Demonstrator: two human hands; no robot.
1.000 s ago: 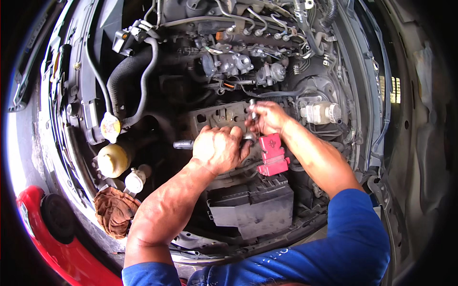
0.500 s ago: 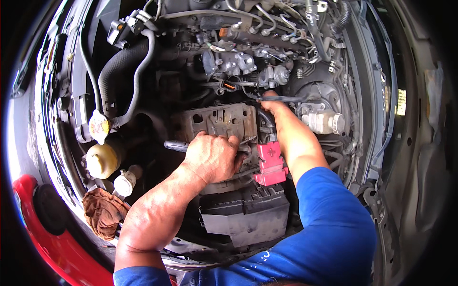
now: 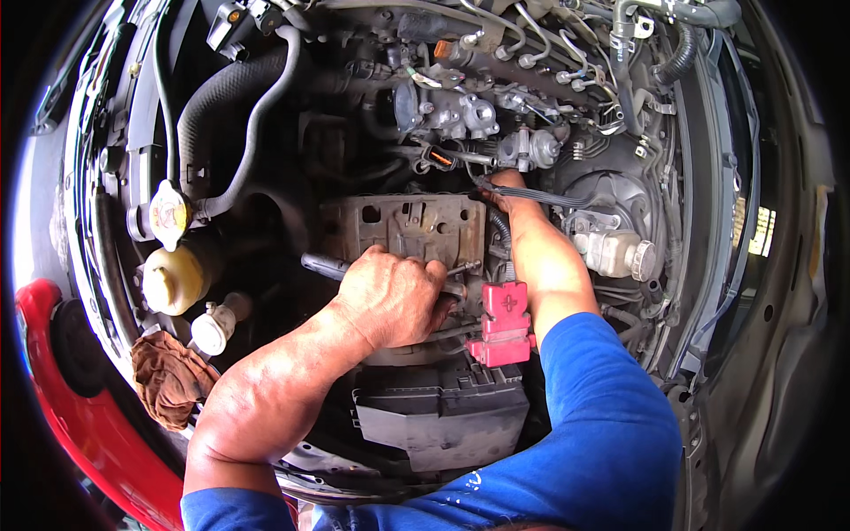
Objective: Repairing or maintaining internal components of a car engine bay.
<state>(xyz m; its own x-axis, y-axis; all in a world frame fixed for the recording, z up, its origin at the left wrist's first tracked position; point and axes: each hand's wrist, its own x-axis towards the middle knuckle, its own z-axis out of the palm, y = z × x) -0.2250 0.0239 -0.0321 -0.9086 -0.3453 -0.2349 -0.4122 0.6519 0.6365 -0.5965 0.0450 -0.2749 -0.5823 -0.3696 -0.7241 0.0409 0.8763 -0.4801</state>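
My left hand (image 3: 390, 292) is closed round a dark, rod-shaped tool (image 3: 326, 266). One end sticks out on each side of the fist, but I cannot make out its exact kind. The fist is over the near part of a rusty metal battery tray (image 3: 354, 212). My right hand (image 3: 506, 190) reaches deep into the engine bay, beside a bundle of dark lines (image 3: 544, 196) and below a silver valve housing (image 3: 529, 150). Its fingers are mostly hidden, and so is whatever they touch. Between my forearms stands a red plastic terminal cover (image 3: 506, 323).
A black fuse box (image 3: 443, 420) sits nearest my body. On the left are a radiator cap (image 3: 169, 212), a yellowish reservoir (image 3: 173, 281), a white cap (image 3: 212, 329) and a crumpled brown rag (image 3: 170, 380). A brake fluid reservoir (image 3: 613, 255) stands right of my right forearm.
The view has turned slightly, so the engine parts appear a little shifted. My left fist still grips the tool over the tray, and my right hand is still under the valve housing.
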